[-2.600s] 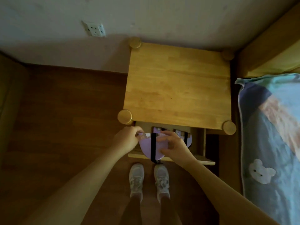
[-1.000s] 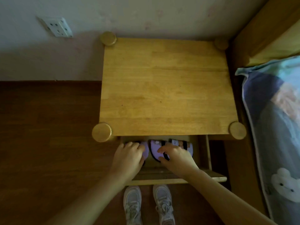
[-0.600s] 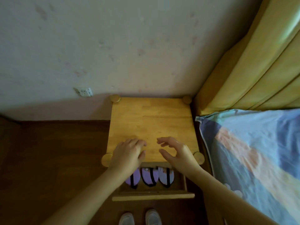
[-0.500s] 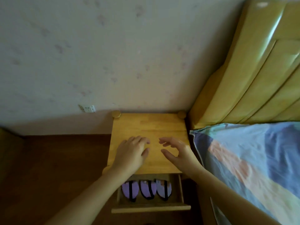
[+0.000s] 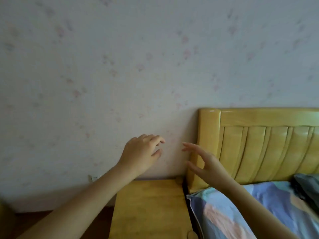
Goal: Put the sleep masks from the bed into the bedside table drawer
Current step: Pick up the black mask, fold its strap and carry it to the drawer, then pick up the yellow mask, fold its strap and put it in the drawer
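Hands: left hand (image 5: 141,155) and right hand (image 5: 205,163) both empty, fingers loose, raised before wall | bed (image 5: 259,204) lies rightward, right hand nearer | bedside surface (image 5: 148,207) below left hand | sleep masks, drawer: out of view

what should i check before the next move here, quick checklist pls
1. Left hand free: ok, fingers loosely curled, holding nothing.
2. Right hand free: ok, fingers spread, holding nothing.
3. Drawer state: cannot tell, it lies below the view; only the bedside table top shows.
4. Masks stowed in the drawer: cannot tell, none are in view.
5. Masks left on the bed: cannot tell, only a corner of the patterned bedding by the headboard shows, with a dark item at the right edge too blurred to name.
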The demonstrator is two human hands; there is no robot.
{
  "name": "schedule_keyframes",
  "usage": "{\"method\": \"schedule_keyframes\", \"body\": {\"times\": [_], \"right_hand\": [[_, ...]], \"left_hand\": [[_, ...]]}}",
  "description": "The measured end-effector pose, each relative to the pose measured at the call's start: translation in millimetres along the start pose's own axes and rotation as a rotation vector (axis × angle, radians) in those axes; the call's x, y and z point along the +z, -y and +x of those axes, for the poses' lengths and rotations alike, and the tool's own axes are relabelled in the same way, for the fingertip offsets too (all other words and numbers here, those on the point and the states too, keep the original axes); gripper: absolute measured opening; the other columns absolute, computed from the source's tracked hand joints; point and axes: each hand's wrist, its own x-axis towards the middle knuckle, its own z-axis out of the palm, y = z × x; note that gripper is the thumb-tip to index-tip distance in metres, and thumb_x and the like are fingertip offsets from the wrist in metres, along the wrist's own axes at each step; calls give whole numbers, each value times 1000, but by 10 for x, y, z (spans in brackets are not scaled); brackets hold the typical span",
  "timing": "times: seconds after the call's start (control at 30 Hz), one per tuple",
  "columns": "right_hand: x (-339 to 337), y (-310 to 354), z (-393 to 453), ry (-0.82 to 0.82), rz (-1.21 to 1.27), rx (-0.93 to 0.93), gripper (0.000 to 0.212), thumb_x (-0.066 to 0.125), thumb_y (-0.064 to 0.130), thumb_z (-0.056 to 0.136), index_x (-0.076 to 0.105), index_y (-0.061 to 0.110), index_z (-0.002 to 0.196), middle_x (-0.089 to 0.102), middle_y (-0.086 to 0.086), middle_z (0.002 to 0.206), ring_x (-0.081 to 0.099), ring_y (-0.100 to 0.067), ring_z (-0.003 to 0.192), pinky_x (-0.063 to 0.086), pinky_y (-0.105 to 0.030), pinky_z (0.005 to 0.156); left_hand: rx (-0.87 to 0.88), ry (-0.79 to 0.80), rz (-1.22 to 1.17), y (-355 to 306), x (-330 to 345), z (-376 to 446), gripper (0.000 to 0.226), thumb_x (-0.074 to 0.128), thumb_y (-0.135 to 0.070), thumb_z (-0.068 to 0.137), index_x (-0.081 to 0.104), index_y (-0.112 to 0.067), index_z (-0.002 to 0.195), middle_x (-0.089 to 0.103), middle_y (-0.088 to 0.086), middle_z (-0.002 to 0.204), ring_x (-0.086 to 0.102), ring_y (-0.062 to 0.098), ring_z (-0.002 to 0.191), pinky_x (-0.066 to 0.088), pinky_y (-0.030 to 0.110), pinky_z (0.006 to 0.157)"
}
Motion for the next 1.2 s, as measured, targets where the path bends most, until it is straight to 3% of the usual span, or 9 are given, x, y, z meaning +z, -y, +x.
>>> {"method": "schedule_keyframes", "body": {"times": [0.27,0.43,0.57,0.77,1.0,1.1,1.2], "right_hand": [[-661,866,-296,-102,-226,-6,55,61,35,90,37,39,139,44,19,140,38,7,129,33,-16,106],[-910,1404,-752,-205,-354,122,61,60,40,88,25,50,138,34,29,139,35,10,127,31,-14,102],[-1038,1785,-1278,-236,-474,266,61,59,42,88,27,48,139,36,22,144,36,5,128,33,-21,105],[-1187,2327,-2380,-360,-563,531,59,62,46,86,29,56,133,45,18,141,44,-1,126,38,-26,106],[-1400,3177,-3910,-511,-716,812,56,59,44,88,37,40,139,51,18,136,48,0,124,36,-22,107],[-1476,3609,-4566,-573,-773,899,56,59,43,87,35,43,138,53,18,133,51,-3,120,41,-29,104],[-1526,4034,-5231,-617,-831,982,56,58,46,86,35,44,137,55,18,129,52,-4,119,41,-27,103]], "left_hand": [[204,-48,-81,-138,-844,168,31,50,-45,89,55,-34,117,63,-19,108,58,8,99,42,26,72],[397,-46,-124,-369,-1194,191,43,40,-51,82,55,-37,120,65,-16,110,61,12,98,45,28,71],[530,3,-199,-686,-1374,183,36,48,-53,87,50,-43,122,61,-20,111,57,8,102,46,28,78],[740,82,-301,-1475,-1427,-43,38,52,-54,85,48,-45,121,59,-22,108,56,4,100,46,27,77],[1023,46,-384,-2704,-1768,-665,41,51,-58,84,48,-47,123,61,-23,113,58,2,98,48,24,73],[1141,40,-426,-3261,-1973,-1050,41,49,-60,84,46,-48,123,61,-25,111,57,0,98,43,21,69],[1251,-2,-492,-3816,-2227,-1506,43,50,-59,84,47,-47,125,62,-24,109,58,-1,95,37,19,65]]}}
